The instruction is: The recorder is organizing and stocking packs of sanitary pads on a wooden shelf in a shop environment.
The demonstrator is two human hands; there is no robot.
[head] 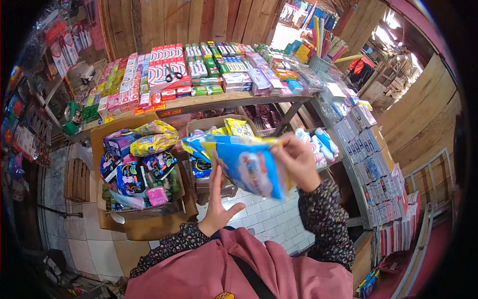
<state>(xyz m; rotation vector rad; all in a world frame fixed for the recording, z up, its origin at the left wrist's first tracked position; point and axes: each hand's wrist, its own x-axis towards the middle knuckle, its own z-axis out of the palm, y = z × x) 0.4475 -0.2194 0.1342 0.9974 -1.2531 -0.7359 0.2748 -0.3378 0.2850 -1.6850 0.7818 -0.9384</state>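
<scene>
My right hand pinches the top corner of a blue and yellow plastic packet, which hangs tilted in front of me and is blurred. Below its left edge is my left hand, thumb and fingers apart; whether the fingertips touch the packet I cannot tell. Behind the packet, a cardboard box holds yellow packets and a dark blue packet. Further left, an open carton contains dark sanitary-pad packs, a pink pack and a yellow packet.
A wooden display table carries rows of toothpaste boxes with black scissors on top. White and blue bottles stand beyond my right hand. A side shelf runs along the right. A wooden crate sits at left.
</scene>
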